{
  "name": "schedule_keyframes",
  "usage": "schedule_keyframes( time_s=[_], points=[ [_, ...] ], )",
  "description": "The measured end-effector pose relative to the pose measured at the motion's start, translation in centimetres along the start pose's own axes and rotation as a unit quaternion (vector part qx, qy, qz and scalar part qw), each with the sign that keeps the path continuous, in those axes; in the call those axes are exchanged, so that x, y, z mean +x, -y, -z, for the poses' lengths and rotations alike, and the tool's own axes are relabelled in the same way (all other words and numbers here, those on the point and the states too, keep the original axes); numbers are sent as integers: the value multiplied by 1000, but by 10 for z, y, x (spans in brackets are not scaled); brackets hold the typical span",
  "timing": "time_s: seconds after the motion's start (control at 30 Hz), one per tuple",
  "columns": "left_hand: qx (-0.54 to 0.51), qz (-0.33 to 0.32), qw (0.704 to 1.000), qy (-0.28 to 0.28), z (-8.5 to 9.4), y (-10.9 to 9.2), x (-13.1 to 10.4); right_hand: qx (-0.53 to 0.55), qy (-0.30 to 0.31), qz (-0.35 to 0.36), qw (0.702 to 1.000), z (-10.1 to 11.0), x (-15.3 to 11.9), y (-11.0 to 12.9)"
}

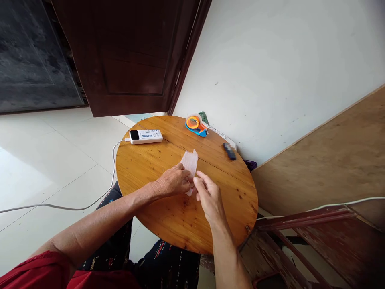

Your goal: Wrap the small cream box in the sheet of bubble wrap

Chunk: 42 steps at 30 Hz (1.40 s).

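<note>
Where the thin, whitish, crumpled sheet point(190, 159) lay: although the bare left hand point(177, 181) covered its lower part, it showed at about the middle of the round, varnished, orange-brown wooden table point(162, 212), well in from every edge; whether it touched the wood or was held just above it could not be told.
Sheet's long axis: it ran from the near edge of the table toward the far edge, its ragged upper end leaning slightly right; a small tip also showed below the left hand, on the near-edge side.
Left fingers: they were curled over the sheet and, by the look of them, pinched its lower part.
Right fingers: on the bare right hand point(209, 196), the index finger and thumb pointed at the sheet with a slight gap between their tips; whether they touched it could not be told.
Nearer hand: the left was nearer, being on the sheet; the exposed part lay beyond its fingertips toward the far edge, and just beside the right fingertips, up and to their left.
Table's far edge: an orange-and-blue plastic tape dispenser point(197, 127) stood close to it.
Table's far-left edge: a white, oblong device with a black display point(147, 136) lay near it, a white cable point(113, 164) plugged into its left end.
Table's far-right edge: a dark, oblong object point(229, 151), too blurred to name, lay near it.
</note>
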<state>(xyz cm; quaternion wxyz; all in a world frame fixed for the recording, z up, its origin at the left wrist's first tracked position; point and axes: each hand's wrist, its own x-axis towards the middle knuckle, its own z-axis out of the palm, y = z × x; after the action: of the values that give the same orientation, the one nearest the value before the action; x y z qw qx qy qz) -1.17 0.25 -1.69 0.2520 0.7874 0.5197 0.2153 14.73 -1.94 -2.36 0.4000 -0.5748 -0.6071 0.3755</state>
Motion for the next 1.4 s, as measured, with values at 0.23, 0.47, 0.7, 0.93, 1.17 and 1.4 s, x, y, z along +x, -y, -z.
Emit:
schedule_keyframes(
  time_s=[0.23,0.47,0.7,0.93,1.17,1.4],
  points=[
    [-269,23,961,-56,-14,24,-1,-59,124,82,987,16,-9,7],
    [-199,12,976,-87,-17,15,-7,-148,163,141,965,20,-13,4],
    [-157,-17,982,-106,-26,14,-8,-111,206,121,965,25,-4,15],
    [-156,2,982,-104,-30,16,-9,54,27,14,998,34,26,-9],
    [-149,-10,984,-97,-29,16,-12,115,48,-145,982,20,49,-19],
    [-67,-75,989,-111,-27,12,-16,123,65,-119,983,0,74,-16]
  ],
)
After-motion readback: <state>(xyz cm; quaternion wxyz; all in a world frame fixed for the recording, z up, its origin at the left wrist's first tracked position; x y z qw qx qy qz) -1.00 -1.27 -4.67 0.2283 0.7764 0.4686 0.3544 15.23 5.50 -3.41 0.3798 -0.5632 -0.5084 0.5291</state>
